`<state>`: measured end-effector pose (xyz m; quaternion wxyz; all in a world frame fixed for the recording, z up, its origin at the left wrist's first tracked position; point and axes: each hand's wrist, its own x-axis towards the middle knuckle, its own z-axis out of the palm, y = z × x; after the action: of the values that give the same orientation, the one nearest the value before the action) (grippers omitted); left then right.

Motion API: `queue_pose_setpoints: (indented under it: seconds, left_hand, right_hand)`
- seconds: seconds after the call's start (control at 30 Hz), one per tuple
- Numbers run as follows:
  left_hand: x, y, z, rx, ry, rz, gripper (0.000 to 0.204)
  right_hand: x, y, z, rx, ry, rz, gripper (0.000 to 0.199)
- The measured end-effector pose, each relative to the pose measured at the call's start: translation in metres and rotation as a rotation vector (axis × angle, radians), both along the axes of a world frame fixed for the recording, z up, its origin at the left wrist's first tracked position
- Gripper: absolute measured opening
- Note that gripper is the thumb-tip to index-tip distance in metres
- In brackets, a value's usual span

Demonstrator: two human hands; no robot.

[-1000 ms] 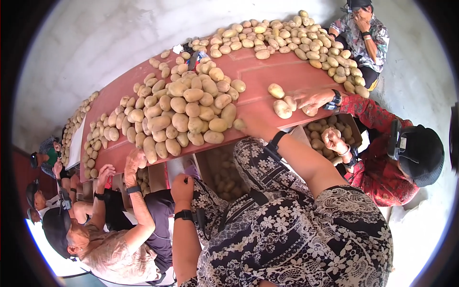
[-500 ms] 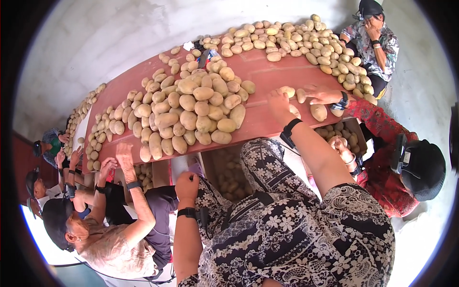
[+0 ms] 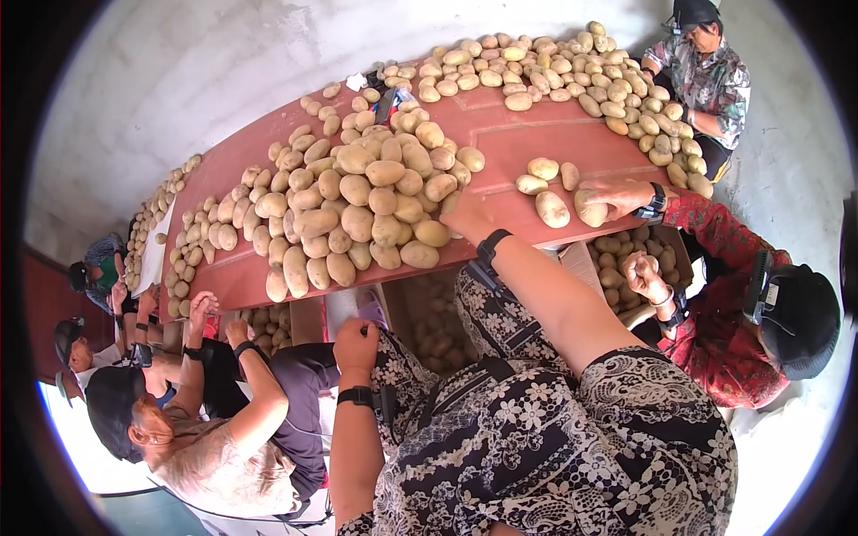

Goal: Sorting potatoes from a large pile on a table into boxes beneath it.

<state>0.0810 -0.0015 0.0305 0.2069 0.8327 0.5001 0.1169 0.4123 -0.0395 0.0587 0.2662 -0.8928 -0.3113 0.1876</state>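
Long red counter (image 3: 536,134) against a pale concrete wall (image 3: 179,62), heaped with potatoes (image 3: 366,205). Right hand (image 3: 466,214) rests open-ish on the pile; left hand (image 3: 356,344) is fisted, gripping nothing visible.

Pale rough wall (image 3: 179,71) behind a long red table (image 3: 500,134)

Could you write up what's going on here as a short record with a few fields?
Setting: long reddish table heaped with potatoes, several people around it
Right hand: right hand reaches onto the table at the edge of the big potato pile; whether it grips one cannot be told
Left hand: left hand closed in a fist, low by the table's near edge
Below the table: box of potatoes
Neighbour: a co-worker's hand rests on a loose potato
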Motion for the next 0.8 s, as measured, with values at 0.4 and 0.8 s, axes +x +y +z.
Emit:
queue_pose_setpoints:
  seconds: [0.4, 0.8]
  left_hand:
    - [-0.005, -0.001, 0.001, -0.016, -0.017, 0.006, 0.021]
    - [-0.002, 0.001, 0.001, -0.037, 0.015, 0.006, 0.024]
  right_hand:
    - [0.086, -0.052, -0.024, -0.434, -0.629, -0.029, 0.035]
    - [0.026, -0.082, -0.022, -0.108, -0.385, 0.244, 0.044]
